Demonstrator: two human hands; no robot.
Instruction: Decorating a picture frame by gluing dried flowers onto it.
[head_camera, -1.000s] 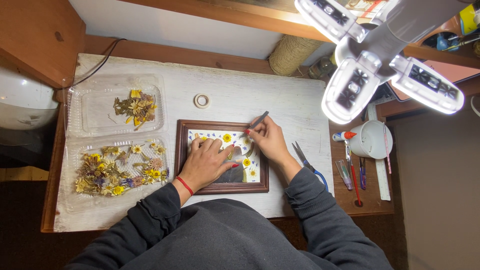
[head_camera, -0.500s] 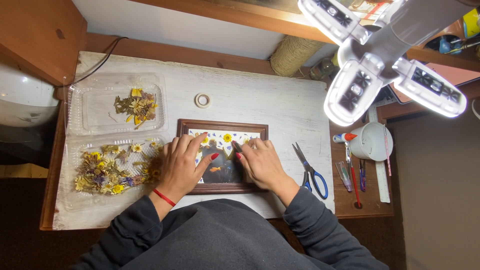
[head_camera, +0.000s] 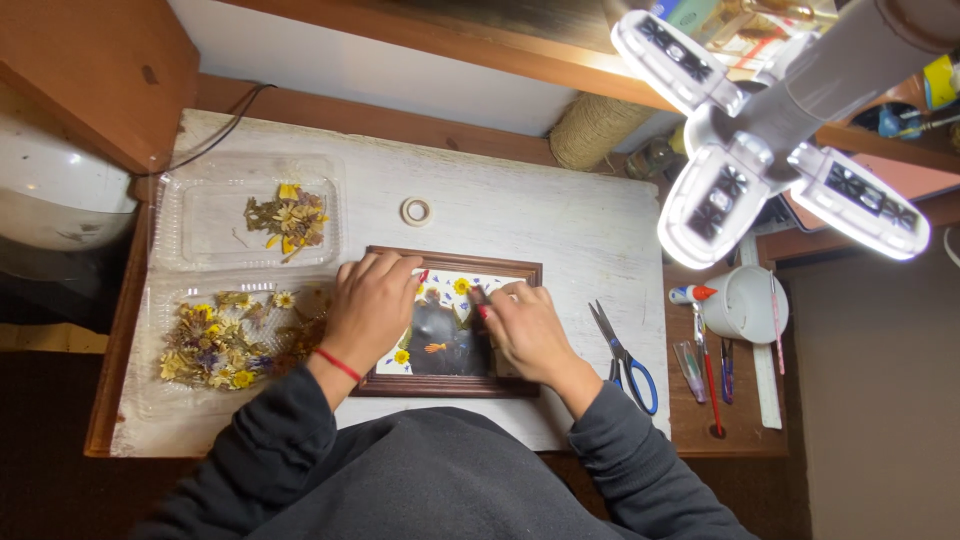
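Pressing down flat, the left hand (head_camera: 372, 305) lies open, palm down, on the left side of the dark wooden picture frame (head_camera: 450, 385) at picture centre, and the right hand (head_camera: 525, 330) rests on its right side, fingers loosely curled, gripping nothing I can make out. The frame's long axis runs left-right, directly under both hands. Blue-handled scissors (head_camera: 625, 360) lie just right; clear plastic trays of dried yellow flowers (head_camera: 230, 335) crowd the left; bare white board opens above.
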